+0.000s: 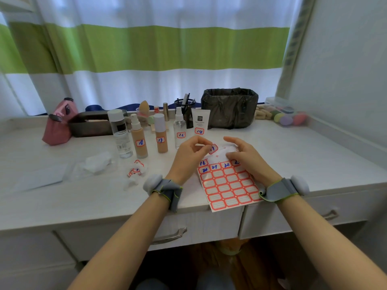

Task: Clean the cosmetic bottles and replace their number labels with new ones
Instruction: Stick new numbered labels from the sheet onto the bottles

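Observation:
My left hand (189, 155) pinches a red-bordered number label (213, 149) just above the label sheet (228, 185). My right hand (246, 156) rests on the sheet's top edge, holding it down on the desk. Behind the hands stand a clear toner bottle (121, 135), two beige foundation bottles labelled 18 (139, 139) and 17 (161, 135), a clear spray bottle labelled 15 (180, 128) and a white tube labelled 14 (200, 122). Peeled old labels (137, 168) lie crumpled with cotton to the left.
Cotton pads (98, 162) in plastic wrap lie at the left. A pink pouch (58, 122), a dark tray (92, 124), a pen cup (185, 105), a black-lined bin (229, 107) and a box of sponges (287, 114) line the back. The desk edge runs under the sheet.

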The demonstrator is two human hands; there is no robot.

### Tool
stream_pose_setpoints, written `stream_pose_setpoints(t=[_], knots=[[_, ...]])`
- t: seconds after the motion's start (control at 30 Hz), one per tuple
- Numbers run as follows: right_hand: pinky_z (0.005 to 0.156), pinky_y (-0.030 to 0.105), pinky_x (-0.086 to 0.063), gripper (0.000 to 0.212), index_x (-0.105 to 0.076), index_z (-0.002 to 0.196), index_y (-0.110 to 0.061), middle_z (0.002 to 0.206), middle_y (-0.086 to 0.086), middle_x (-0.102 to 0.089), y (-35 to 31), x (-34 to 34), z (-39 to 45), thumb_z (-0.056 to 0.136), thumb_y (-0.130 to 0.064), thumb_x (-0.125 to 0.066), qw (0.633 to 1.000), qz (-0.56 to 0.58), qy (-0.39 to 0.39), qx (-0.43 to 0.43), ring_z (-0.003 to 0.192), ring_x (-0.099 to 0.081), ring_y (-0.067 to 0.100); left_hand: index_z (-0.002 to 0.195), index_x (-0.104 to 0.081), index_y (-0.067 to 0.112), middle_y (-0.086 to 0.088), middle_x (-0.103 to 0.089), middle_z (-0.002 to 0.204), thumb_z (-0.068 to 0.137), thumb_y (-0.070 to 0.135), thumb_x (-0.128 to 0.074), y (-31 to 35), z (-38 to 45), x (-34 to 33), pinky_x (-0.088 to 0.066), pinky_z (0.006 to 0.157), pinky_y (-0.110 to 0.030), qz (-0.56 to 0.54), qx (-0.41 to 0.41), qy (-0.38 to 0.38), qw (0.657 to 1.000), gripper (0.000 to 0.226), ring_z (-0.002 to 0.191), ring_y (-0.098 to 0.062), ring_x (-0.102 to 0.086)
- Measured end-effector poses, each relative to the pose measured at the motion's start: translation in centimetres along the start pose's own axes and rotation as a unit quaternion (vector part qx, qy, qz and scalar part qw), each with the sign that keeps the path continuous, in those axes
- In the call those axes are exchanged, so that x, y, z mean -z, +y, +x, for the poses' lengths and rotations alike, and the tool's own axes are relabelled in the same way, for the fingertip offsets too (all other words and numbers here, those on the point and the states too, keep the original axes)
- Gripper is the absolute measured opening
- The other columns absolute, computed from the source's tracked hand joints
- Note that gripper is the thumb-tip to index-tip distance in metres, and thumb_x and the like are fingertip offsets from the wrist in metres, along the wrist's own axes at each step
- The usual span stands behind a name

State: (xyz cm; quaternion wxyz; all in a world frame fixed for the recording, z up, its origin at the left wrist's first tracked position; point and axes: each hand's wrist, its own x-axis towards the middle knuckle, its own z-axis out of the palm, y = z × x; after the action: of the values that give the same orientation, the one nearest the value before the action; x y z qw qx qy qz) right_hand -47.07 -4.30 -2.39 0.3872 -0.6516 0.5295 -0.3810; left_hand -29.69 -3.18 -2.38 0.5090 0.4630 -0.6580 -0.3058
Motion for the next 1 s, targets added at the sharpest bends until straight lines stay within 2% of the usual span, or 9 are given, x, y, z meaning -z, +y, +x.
stream_pose_setpoints(t=[0.1, 0.2, 0.33, 0.5, 0.57, 0.67, 0.77, 0.9, 1.0], knots=[[0.063, 0.023, -0.058, 0.052, -0.038, 0.139, -0.034, 0.143, 0.009, -0.041, 0.0, 0.0, 0.1, 0.093, -0.014, -0.054, 1.0, -0.018, -0.008, -0.007, 0.081, -0.07, 0.019, 0.092, -0.059, 0.02, 0.014, -0.062, 0.09, 0.092, 0.016, -0.056, 0.2, 0.0, 0.1, -0.048, 0.075, -0.015, -0.021, 0.003, 0.016, 1.0, 0.005, 0.084, 0.0, -0.061], [0.053, 0.017, -0.053, 0.056, -0.035, 0.142, -0.031, 0.142, 0.011, -0.042, -0.1, 0.1, 0.2, 0.092, -0.016, -0.057, 1.0, -0.007, -0.011, -0.026, 0.076, -0.069, 0.017, 0.088, -0.058, 0.025, 0.011, -0.063, 0.09, 0.092, 0.015, -0.057, 0.2, -0.1, 0.2, -0.049, 0.082, -0.02, -0.014, -0.004, 0.015, 1.0, 0.011, 0.09, -0.007, -0.061], [0.044, 0.007, -0.043, 0.05, -0.035, 0.142, -0.025, 0.122, 0.003, -0.051, -0.1, 0.4, 0.6, 0.096, -0.029, -0.053, 0.999, -0.01, 0.003, -0.05, 0.08, -0.058, 0.009, 0.092, -0.059, 0.022, 0.008, -0.062, 0.09, 0.092, 0.014, -0.056, 0.2, 0.0, 0.5, -0.049, 0.078, -0.018, -0.009, 0.009, 0.015, 1.0, 0.009, 0.086, -0.007, -0.061], [0.096, 0.034, -0.045, 0.047, -0.048, 0.135, -0.018, 0.136, 0.003, -0.053, -0.4, 0.8, 1.6, 0.096, -0.044, -0.044, 0.991, -0.126, 0.008, -0.032, 0.114, -0.051, 0.018, 0.096, -0.061, 0.017, 0.005, -0.062, 0.092, 0.093, 0.011, -0.053, 0.5, -0.2, 1.6, -0.047, 0.071, -0.015, 0.008, 0.028, 0.02, 0.999, 0.011, 0.081, -0.007, -0.06], [0.101, 0.033, -0.04, 0.046, -0.051, 0.134, -0.016, 0.136, 0.002, -0.053, -0.9, 0.5, 1.7, 0.097, -0.043, -0.043, 0.992, -0.126, 0.014, -0.022, 0.121, -0.049, 0.019, 0.096, -0.061, 0.017, 0.003, -0.063, 0.094, 0.093, 0.009, -0.052, 0.7, -0.3, 2.2, -0.048, 0.072, -0.016, 0.004, 0.03, 0.024, 0.999, 0.012, 0.083, -0.009, -0.06], [0.094, 0.029, -0.039, 0.042, -0.055, 0.13, -0.015, 0.128, 0.002, -0.058, -1.7, -0.3, 2.0, 0.098, -0.04, -0.043, 0.993, -0.116, 0.028, 0.004, 0.115, -0.051, 0.017, 0.097, -0.062, 0.016, -0.001, -0.064, 0.099, 0.093, 0.008, -0.052, 1.1, -0.6, 3.1, -0.05, 0.077, -0.019, 0.007, 0.033, 0.026, 0.999, 0.014, 0.087, -0.013, -0.061], [0.087, 0.028, -0.044, 0.034, -0.061, 0.121, -0.017, 0.111, -0.002, -0.064, -2.4, -1.1, 2.1, 0.098, -0.036, -0.045, 0.996, -0.082, 0.02, 0.019, 0.108, -0.057, 0.016, 0.094, -0.063, 0.019, 0.008, -0.063, 0.092, 0.092, 0.008, -0.053, 1.6, -0.9, 4.2, -0.051, 0.079, -0.023, 0.008, 0.031, 0.031, 0.999, 0.015, 0.086, -0.013, -0.061], [0.077, 0.022, -0.049, 0.027, -0.062, 0.116, -0.018, 0.099, -0.004, -0.067, -4.1, -2.4, 2.0, 0.099, -0.031, -0.045, 0.997, -0.061, -0.039, 0.038, 0.095, -0.063, 0.014, 0.094, -0.063, 0.02, 0.007, -0.064, 0.092, 0.09, 0.008, -0.056, 2.0, -1.6, 5.7, -0.052, 0.08, -0.024, 0.02, 0.03, 0.026, 0.999, 0.014, 0.087, -0.013, -0.062], [0.074, 0.022, -0.051, 0.026, -0.062, 0.114, -0.017, 0.099, 0.0, -0.068, -5.6, -3.4, 1.8, 0.099, -0.027, -0.044, 0.993, -0.062, -0.082, 0.053, 0.086, -0.065, 0.013, 0.1, -0.065, 0.015, -0.002, -0.066, 0.098, 0.088, 0.006, -0.059, 1.9, -2.3, 6.9, -0.052, 0.079, -0.022, 0.019, 0.028, 0.023, 0.999, 0.015, 0.088, -0.015, -0.063]])
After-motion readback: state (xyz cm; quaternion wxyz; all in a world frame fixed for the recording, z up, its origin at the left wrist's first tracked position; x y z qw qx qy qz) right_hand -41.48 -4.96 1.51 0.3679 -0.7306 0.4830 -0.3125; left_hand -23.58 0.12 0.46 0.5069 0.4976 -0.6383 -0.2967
